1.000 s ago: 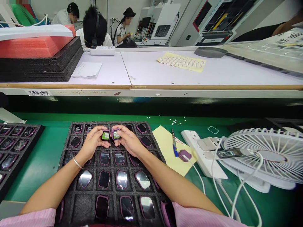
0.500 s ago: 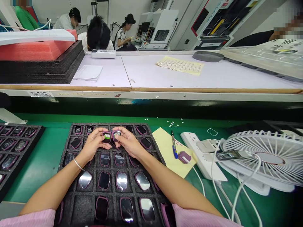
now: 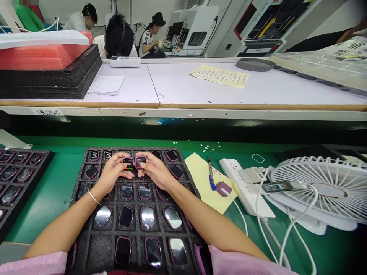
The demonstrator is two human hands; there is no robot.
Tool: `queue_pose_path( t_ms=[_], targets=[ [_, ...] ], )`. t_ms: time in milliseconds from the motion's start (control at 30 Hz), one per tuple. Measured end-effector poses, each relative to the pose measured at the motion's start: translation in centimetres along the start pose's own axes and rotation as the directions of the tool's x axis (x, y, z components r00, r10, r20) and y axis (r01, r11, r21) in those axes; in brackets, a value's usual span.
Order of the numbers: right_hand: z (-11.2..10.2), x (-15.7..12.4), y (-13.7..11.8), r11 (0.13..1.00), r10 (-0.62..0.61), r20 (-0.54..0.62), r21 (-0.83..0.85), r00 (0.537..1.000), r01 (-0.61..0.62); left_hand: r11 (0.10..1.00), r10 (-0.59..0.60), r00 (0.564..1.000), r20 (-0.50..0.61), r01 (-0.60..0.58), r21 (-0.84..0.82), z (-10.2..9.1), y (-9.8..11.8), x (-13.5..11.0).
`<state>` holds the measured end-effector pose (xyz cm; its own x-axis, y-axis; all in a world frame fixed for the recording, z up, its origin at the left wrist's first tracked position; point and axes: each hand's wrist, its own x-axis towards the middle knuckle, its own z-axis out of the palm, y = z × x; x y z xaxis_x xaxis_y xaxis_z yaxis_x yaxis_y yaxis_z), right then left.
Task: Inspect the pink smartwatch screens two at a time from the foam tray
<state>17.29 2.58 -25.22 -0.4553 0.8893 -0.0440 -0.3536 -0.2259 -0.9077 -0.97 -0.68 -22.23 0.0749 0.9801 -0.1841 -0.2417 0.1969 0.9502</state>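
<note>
My left hand (image 3: 111, 175) pinches a small purple watch body (image 3: 128, 163) with a lit screen. Beside it, my right hand (image 3: 155, 172) pinches a second purple watch body (image 3: 140, 162), its screen lit too. Both are held side by side just above the far rows of a black foam tray (image 3: 109, 232). The tray's pockets hold several more purple watch bodies with dark glossy screens. A thin bracelet circles my left wrist.
A second foam tray (image 3: 17, 179) of watch bodies lies at the left. Right of the main tray are a yellow sheet (image 3: 200, 175), a blue pen (image 3: 210, 173), a white power strip (image 3: 243, 183), cables and a white fan (image 3: 321, 191). Other people sit beyond the raised shelf.
The two watch screens went from bright green-white to darker displays with red marks. My hands stayed nearly still above the tray.
</note>
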Motion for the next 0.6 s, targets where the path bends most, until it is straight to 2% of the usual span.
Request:
queue_pose_path(
  t_ms=[167, 467, 600],
  targets=[
    [0.0, 0.0, 0.0, 1.0, -0.011, 0.007, -0.028, 1.0, 0.012, 1.0, -0.002, 1.0, -0.027, 0.003, 0.031, 0.1, 0.0, 0.1],
    [0.0, 0.0, 0.0, 1.0, -0.007, 0.007, -0.015, 1.0, 0.007, 1.0, -0.002, 1.0, -0.003, 0.002, 0.01, -0.2, -0.1, 0.2],
    [0.1, 0.1, -0.5, 0.999, -0.022, -0.007, 0.029, 1.0, 0.023, 0.998, 0.064, 0.998, 0.006, -0.064, 0.013, 0.5, 1.6, -0.5]
  ],
)
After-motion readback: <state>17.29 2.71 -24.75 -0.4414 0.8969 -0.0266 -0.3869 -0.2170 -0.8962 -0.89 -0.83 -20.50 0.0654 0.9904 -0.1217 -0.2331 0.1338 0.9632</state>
